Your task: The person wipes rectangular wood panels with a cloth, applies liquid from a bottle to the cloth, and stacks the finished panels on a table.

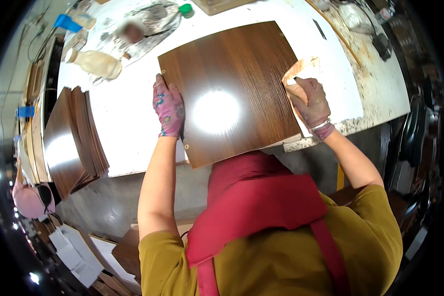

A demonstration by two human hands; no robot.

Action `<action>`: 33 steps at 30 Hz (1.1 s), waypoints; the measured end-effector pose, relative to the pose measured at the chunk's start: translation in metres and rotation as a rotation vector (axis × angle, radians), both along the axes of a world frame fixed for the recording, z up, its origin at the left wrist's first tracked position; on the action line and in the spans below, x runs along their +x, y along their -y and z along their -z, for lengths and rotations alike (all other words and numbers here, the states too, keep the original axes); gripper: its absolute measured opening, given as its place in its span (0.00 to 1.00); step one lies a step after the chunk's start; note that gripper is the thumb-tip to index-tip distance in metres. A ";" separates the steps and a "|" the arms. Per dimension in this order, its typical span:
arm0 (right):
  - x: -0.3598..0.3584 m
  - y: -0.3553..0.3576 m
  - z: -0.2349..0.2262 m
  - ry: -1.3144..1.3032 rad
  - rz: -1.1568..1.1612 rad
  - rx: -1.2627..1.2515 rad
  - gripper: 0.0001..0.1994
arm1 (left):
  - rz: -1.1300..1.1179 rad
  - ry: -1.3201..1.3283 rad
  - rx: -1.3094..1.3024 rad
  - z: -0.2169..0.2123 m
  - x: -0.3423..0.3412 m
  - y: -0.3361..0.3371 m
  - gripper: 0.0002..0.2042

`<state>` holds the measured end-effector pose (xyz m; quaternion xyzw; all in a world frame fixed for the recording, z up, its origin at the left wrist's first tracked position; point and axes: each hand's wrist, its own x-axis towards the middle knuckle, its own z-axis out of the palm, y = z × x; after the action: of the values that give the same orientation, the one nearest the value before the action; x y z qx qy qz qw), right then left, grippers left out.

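Observation:
A dark brown wood-grain panel (251,64) lies tilted on the white-covered table in front of me, its near end reaching past the table's edge. Light glares off its middle, and small round fittings sit near its corners. Along the panel's left edge, my left hand (168,108), in a pink floral glove, holds it with the fingers pointing away from me. My right hand (312,102), in a stained glove, is closed around a peach-coloured cloth (292,91) and presses it to the panel's right edge. The fingertips of that hand are partly hidden by the cloth.
Several brown panels (76,140) lean in a stack at the table's left end. Behind them are a cloudy plastic bottle (96,63), a stained rag (155,19) and a green cap (186,10). A thin stick (338,34) lies at the right. Another person (33,200) is far left.

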<state>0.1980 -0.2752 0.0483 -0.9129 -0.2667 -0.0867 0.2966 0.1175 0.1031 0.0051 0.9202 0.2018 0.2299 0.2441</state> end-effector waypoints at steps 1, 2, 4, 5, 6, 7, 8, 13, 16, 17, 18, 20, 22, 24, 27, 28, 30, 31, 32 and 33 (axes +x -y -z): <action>-0.005 -0.008 -0.006 0.025 0.009 -0.045 0.22 | -0.065 -0.041 0.084 0.000 0.004 0.002 0.23; -0.007 -0.016 -0.001 0.096 -0.035 -0.016 0.22 | -0.082 -0.042 0.196 0.011 0.006 -0.007 0.22; -0.020 -0.040 -0.001 0.050 -0.172 -0.006 0.22 | -0.103 -0.052 0.306 0.025 0.009 -0.017 0.21; -0.028 -0.048 -0.010 -0.027 -0.255 0.000 0.22 | -0.105 -0.059 0.305 0.023 0.005 -0.017 0.22; -0.029 -0.048 -0.012 -0.038 -0.271 0.019 0.22 | -0.108 -0.067 0.304 0.020 0.000 -0.017 0.22; -0.028 -0.047 -0.012 -0.054 -0.282 0.042 0.22 | -0.088 -0.074 0.291 0.015 -0.004 -0.015 0.21; -0.025 -0.044 -0.016 -0.075 -0.337 0.044 0.23 | -0.080 -0.089 0.274 0.013 -0.015 -0.009 0.21; -0.011 -0.021 -0.003 -0.040 -0.383 0.087 0.24 | 0.155 -0.055 0.256 0.000 -0.105 0.011 0.19; -0.006 -0.022 -0.003 -0.540 -0.100 0.391 0.25 | 0.135 -0.028 -0.295 -0.022 -0.158 -0.013 0.22; -0.005 -0.032 -0.020 -0.699 -0.027 0.516 0.27 | -0.106 -0.169 -0.460 -0.049 -0.171 -0.030 0.24; -0.005 -0.040 -0.027 -0.781 -0.021 0.659 0.28 | -0.181 -0.244 -0.272 -0.079 -0.188 -0.055 0.24; -0.012 -0.070 -0.054 -0.903 -0.134 0.866 0.28 | -0.236 0.157 -0.069 -0.087 -0.252 -0.141 0.21; -0.032 -0.112 -0.066 -0.971 -0.376 0.872 0.26 | -0.458 0.134 -0.034 -0.148 -0.276 -0.183 0.20; -0.056 -0.170 -0.076 -0.897 -0.590 0.657 0.24 | -0.418 0.158 0.175 -0.166 -0.315 -0.263 0.23; -0.097 -0.269 -0.072 -0.533 -0.958 0.330 0.22 | -0.535 -0.111 0.567 -0.137 -0.390 -0.411 0.25; -0.108 -0.300 -0.063 -0.389 -1.058 0.271 0.21 | -0.566 -0.171 0.622 -0.126 -0.409 -0.442 0.25; -0.122 -0.358 -0.041 -0.260 -1.146 0.212 0.19 | -0.699 -0.410 0.620 -0.095 -0.448 -0.506 0.25; -0.124 -0.386 -0.027 -0.270 -1.160 0.212 0.18 | -0.798 -0.597 0.562 -0.077 -0.469 -0.539 0.25; -0.124 -0.410 -0.017 -0.483 -1.123 0.238 0.19 | -0.604 -0.389 0.271 -0.062 -0.500 -0.570 0.25; -0.125 -0.438 -0.004 -0.491 -1.083 0.177 0.16 | -0.393 -0.183 -0.017 -0.051 -0.519 -0.592 0.25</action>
<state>0.0727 0.1630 0.0526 -0.6125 -0.6093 0.2681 0.4263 -0.4019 0.6951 0.0557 0.8782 0.4005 0.1866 0.1832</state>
